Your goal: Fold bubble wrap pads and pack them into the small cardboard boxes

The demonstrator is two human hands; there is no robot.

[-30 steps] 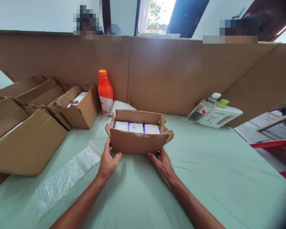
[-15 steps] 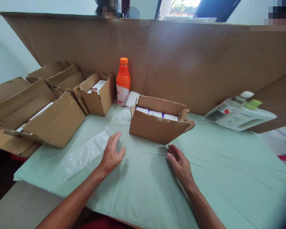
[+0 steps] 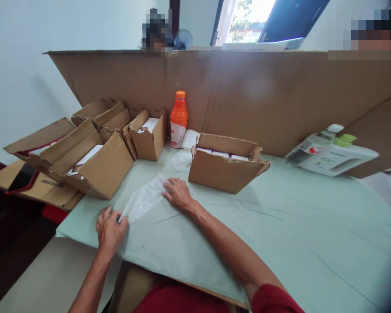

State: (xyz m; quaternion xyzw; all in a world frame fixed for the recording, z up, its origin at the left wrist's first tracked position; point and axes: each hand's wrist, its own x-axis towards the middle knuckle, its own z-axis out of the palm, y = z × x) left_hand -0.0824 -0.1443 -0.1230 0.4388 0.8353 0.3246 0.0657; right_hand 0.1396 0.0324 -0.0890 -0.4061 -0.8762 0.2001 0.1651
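A clear bubble wrap sheet (image 3: 143,202) lies on the green cloth in front of me, raised slightly at its ends. My left hand (image 3: 111,230) is closed on its near left end, thumb and fingers pinching the edge. At the far right end, my right hand (image 3: 179,193) has its curled fingers on the plastic. Just beyond my right hand stands an open cardboard box (image 3: 220,176), holding several white packs (image 3: 220,154) with purple edges.
To the left, several open cardboard boxes (image 3: 111,174) hold white items. An orange bottle (image 3: 179,117) stands by the cardboard partition (image 3: 263,95). A clear bottle (image 3: 313,145) and white jug (image 3: 342,158) lean at right. Two people's heads show beyond the partition.
Both hands have moved left onto the bubble wrap and taken hold of its ends; the right hand crossed over from beside the box. The view has shifted left.
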